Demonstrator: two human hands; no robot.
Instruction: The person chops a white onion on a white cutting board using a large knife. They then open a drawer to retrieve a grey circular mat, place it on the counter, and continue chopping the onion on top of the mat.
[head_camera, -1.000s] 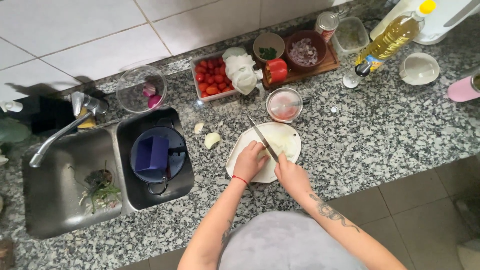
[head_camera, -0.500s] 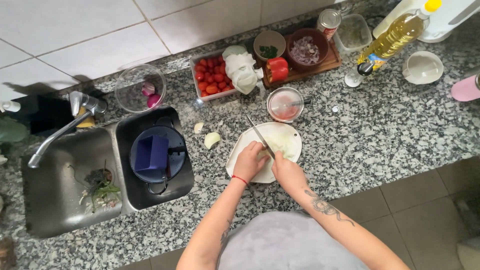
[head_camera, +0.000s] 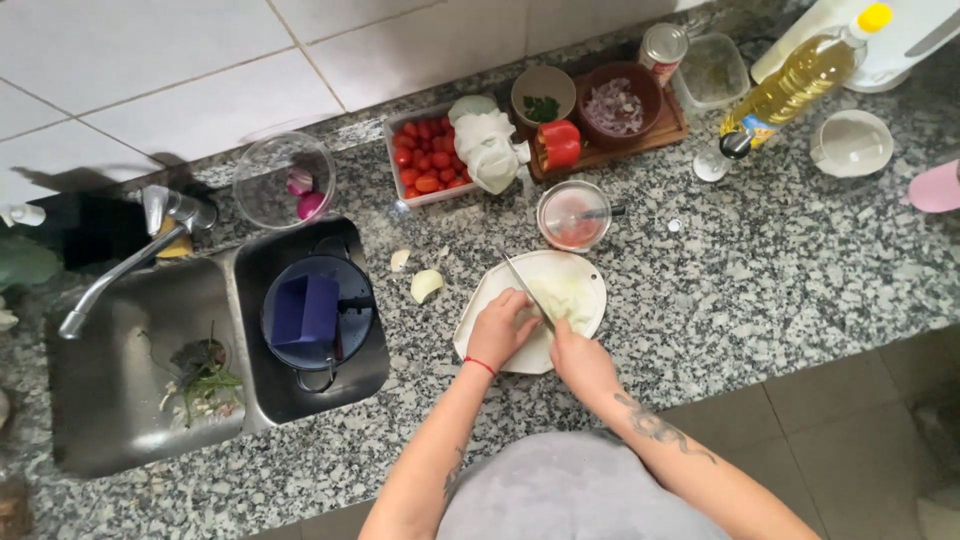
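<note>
— Speckled grey granite all over that counter (head_camera: 780, 280). What's on the pale board (head_camera: 590, 285) at centre frame?

— A rounded, flat white board, with a heap of chopped onion (head_camera: 565, 296) on it, glossy and pale. The right hand (head_camera: 580, 360) is closed round the handle of a knife (head_camera: 527, 290), its thin steel blade slanting up and left across the onion.

— And the other hand?

— The left hand (head_camera: 500, 325) is curled, fingertips pressed down on the onion just beside the blade. There's a red thread at the wrist.

— Those bits left of the board?

— Two loose onion pieces (head_camera: 425, 284), curved and waxy, lying on the stone.

— Higher up?

— A small round glass bowl (head_camera: 574, 215) with something red inside, just above the board. Beyond it a rectangular tray of cherry tomatoes (head_camera: 425, 160), a shiny red pepper (head_camera: 557, 145) on a wooden board, and a bottle of yellow oil (head_camera: 800, 80) at upper right.

— Left side?

— A steel sink (head_camera: 120, 400), with a dark round pot (head_camera: 318, 315) holding a blue container.
</note>
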